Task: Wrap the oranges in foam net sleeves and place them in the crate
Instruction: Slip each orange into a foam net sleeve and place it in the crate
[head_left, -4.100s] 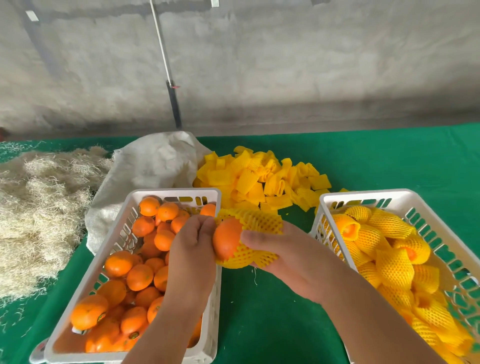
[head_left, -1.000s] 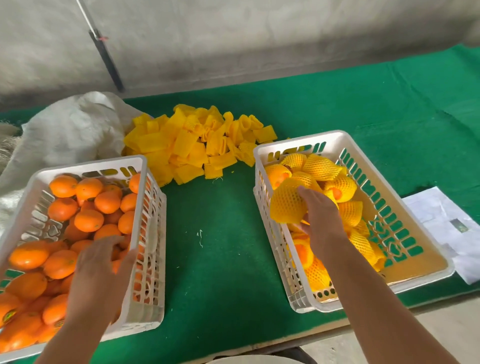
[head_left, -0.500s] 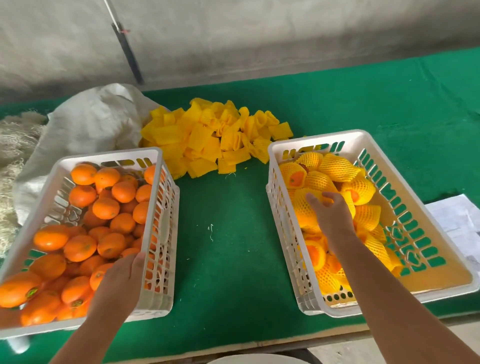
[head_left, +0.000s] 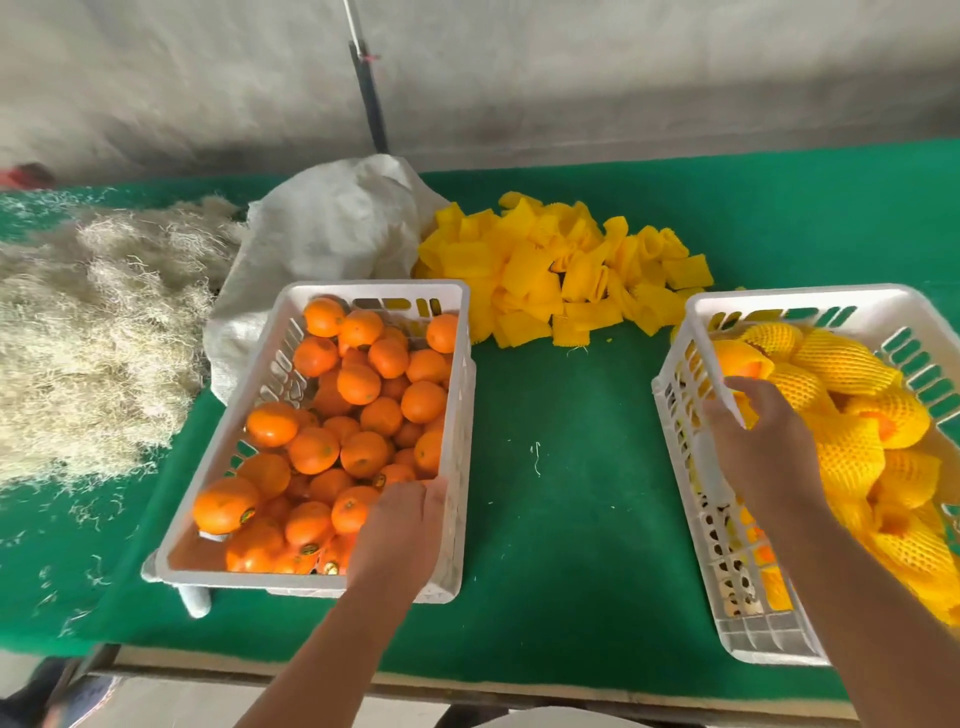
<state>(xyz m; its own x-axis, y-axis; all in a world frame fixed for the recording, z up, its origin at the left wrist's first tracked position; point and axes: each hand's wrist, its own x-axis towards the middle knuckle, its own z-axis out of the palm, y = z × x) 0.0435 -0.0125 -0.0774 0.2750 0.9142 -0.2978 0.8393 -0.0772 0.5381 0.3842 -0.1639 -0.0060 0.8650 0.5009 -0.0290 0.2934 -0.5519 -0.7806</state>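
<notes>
Two white plastic crates sit on the green table cover, one under each hand. In the head view, the left hand reaches down into the near right corner of the left crate, its back toward the camera and its fingers dipping among the bare oranges. The fingertips are hidden behind the hand, so I cannot tell whether they have closed on a fruit or only touch the pile. Bare oranges fill the crate ahead of and to the left of this hand, several with small dark stickers.

The right hand hangs over the left wall of the right crate, fingers loosely bent and apart, holding nothing; the image is blurred here. Just ahead of and to the right of this hand lie the wrapped oranges, each in a yellow foam net, heaped through the crate. One wrapped fruit lies right at the fingertips, orange skin showing at its open end.

Beyond both hands, between the two crates and further back, lies the pile of loose yellow foam net sleeves. Ahead of the left hand, past the left crate, a crumpled white sack rests on the cover, and well to the left of that hand spreads a heap of pale straw-like fibre. A dark pole stands against the grey wall behind the table.
</notes>
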